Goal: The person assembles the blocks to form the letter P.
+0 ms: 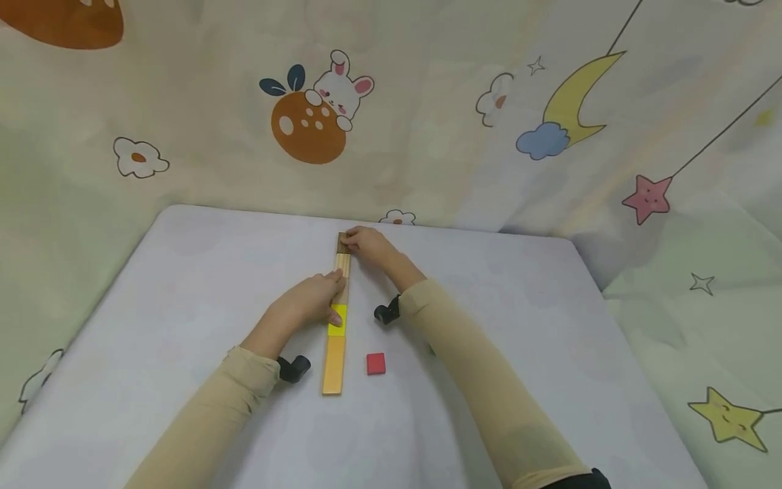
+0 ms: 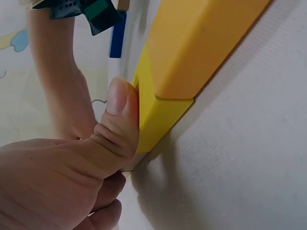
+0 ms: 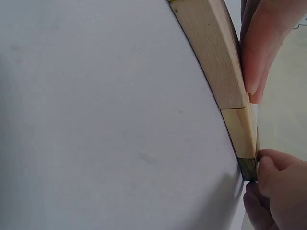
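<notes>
A straight row of blocks lies on the white tabletop, running away from the person. Nearest is a long orange block (image 1: 333, 365), then a yellow block (image 1: 337, 329), light wood blocks (image 3: 211, 55) and a dark brown block (image 3: 247, 168) at the far end. The left hand (image 1: 307, 299) rests on the row, its thumb (image 2: 120, 103) against the yellow block and its straight fingers (image 3: 261, 48) along the light wood. At the far end the right hand (image 1: 373, 246) pinches the dark brown block between thumb and fingers.
A red square block (image 1: 375, 363) lies right of the row. In the left wrist view a blue block (image 2: 117, 40) shows beyond the row. Each wrist carries a black camera (image 1: 295, 369). The table's far edge (image 1: 464, 227) runs close behind the right hand, before a patterned cloth.
</notes>
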Tool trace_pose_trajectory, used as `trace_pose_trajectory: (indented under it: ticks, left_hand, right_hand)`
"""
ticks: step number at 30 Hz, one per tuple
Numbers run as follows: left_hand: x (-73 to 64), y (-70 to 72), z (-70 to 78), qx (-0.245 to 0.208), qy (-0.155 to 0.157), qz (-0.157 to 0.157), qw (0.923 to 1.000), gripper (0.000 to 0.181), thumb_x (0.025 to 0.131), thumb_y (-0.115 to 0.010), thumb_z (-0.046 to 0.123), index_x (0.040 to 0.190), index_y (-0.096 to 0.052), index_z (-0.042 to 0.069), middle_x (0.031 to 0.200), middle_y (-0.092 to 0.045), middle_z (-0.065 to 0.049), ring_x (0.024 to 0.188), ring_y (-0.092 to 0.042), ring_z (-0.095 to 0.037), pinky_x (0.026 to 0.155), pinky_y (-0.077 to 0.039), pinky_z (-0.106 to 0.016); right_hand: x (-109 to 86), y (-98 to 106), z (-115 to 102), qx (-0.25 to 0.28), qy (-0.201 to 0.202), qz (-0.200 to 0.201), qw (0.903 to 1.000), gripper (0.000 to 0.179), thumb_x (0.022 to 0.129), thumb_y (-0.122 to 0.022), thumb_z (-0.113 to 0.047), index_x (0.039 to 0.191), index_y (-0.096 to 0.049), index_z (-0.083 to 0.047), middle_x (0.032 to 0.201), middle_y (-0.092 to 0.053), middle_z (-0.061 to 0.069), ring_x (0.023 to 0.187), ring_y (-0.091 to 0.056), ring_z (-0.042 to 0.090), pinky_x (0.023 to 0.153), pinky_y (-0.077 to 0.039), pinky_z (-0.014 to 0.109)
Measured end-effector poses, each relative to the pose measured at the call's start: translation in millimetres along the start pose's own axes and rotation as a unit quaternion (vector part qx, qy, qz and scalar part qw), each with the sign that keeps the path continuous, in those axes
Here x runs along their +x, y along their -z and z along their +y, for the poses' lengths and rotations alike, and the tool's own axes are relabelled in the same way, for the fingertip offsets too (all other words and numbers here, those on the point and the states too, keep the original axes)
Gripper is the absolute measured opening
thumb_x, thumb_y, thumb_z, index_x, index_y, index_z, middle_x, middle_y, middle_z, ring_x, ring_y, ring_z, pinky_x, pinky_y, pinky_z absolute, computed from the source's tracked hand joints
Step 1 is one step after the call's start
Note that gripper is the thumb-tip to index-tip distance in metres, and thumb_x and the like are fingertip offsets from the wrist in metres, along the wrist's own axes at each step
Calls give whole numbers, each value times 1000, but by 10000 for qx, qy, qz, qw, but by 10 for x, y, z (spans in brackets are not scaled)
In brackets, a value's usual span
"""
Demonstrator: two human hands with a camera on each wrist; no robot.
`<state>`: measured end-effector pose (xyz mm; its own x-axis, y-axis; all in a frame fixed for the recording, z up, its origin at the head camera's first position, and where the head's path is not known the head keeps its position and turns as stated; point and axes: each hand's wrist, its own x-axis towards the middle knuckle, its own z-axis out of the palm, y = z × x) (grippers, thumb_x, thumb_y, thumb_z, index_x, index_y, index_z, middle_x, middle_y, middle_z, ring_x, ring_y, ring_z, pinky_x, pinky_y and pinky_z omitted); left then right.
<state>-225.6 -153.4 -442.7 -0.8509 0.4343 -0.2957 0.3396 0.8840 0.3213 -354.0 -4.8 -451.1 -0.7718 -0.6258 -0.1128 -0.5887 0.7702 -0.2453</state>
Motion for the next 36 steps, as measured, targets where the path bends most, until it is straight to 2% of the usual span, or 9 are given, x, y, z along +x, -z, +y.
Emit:
trace_pose_trajectory:
  ticks: [3,6,9,13,18,24,27,30,36]
  left_hand:
    - [-18,-23,-7,28,-20,37,10000,90,72,-78,38,144,-38,3,155,-25,-18,136,-37,-37,112,-34,-48]
    - [-20,-27,-3,-23,-64,105,9999,91,72,-78,38,145,-38,3,155,-25,-18,137,-37,-37,112,-34,-48]
    - [2,-20,16,-91,-119,127,9998,91,71,-78,39,145,-37,3,155,-25,-18,137,-37,-37,112,-34,-48]
    - [11,-16,23,-140,-110,93,9998,92,72,-78,39,145,-36,3,156,-24,-17,138,-34,-38,113,-32,-49]
    - [-9,-17,1,-180,-49,68,9998,93,73,-77,38,147,-33,3,157,-21,-16,140,-30,-39,115,-28,-49]
    - [-38,-17,-24,-261,-18,39,9997,93,74,-77,38,148,-31,4,157,-20,-15,140,-28,-40,115,-27,-51]
    - [-41,-15,-22,-329,-6,39,9995,93,75,-77,37,148,-31,4,157,-19,-14,140,-28,-40,115,-26,-50]
    - [-40,-18,-14,-338,-18,26,9994,92,75,-77,36,148,-30,4,157,-19,-15,140,-28,-41,115,-26,-51]
    - [-47,-11,-10,-291,-8,17,9996,91,75,-77,36,148,-31,3,157,-20,-15,140,-30,-41,115,-27,-51]
  right_hand:
    - [-62,-18,2,-189,65,-135,9997,41,102,-42,-14,142,-44,-23,153,-35,4,139,-38,23,116,-30,33]
    - [-151,18,39,-93,73,-41,9999,46,103,-37,-11,148,-34,-22,156,-27,2,141,-33,22,117,-27,33]
    - [-311,127,118,187,144,254,9994,47,102,-40,-9,148,-35,-16,154,-32,5,141,-34,23,117,-27,34]
    - [-622,289,227,265,141,596,9978,43,99,-51,-18,141,-46,-10,145,-47,9,136,-42,24,114,-34,36]
    - [-1062,363,298,33,-376,684,9969,39,94,-60,-26,129,-59,-9,132,-58,10,124,-53,25,107,-43,38]
    - [-1466,190,320,-49,-1118,377,9930,39,94,-60,-25,129,-60,-9,135,-55,7,126,-52,23,107,-43,38]
    - [-1576,99,359,-73,-1267,496,9907,38,94,-61,-24,128,-60,-6,136,-53,10,125,-52,25,106,-43,39]
    - [-1630,41,405,-74,-1242,664,9900,35,92,-63,-22,122,-64,-4,128,-59,12,119,-57,27,102,-47,39]
    - [-1587,-16,449,-36,-1147,842,9898,30,91,-64,-20,117,-67,-4,116,-66,14,110,-63,28,97,-51,40]
